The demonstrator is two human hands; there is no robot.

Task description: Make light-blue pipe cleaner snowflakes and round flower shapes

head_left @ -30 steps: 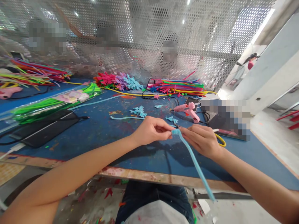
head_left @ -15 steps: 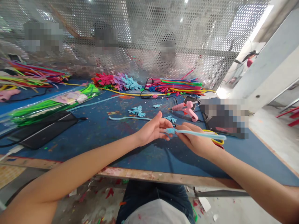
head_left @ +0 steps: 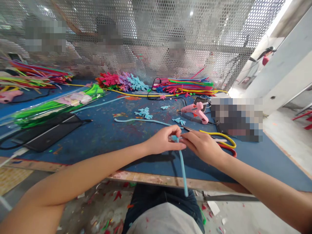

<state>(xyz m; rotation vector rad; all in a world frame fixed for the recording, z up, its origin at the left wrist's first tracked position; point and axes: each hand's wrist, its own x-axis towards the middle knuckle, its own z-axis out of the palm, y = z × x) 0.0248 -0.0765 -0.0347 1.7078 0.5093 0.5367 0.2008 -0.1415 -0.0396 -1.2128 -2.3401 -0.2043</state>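
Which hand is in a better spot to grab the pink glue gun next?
Probably the right hand: it is closer to the pink glue gun, which lies just beyond it on the table. The left hand is farther away and holds the light-blue fuzzy stick.

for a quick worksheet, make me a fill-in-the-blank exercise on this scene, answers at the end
The fuzzy strip hanging by the left hand is light ____.
The scissors by the right hand have one yellow handle and one ____ handle.
The glue gun's colour is ____.
The metal screen behind is full of small ____.

Missing words: blue; red; pink; holes.
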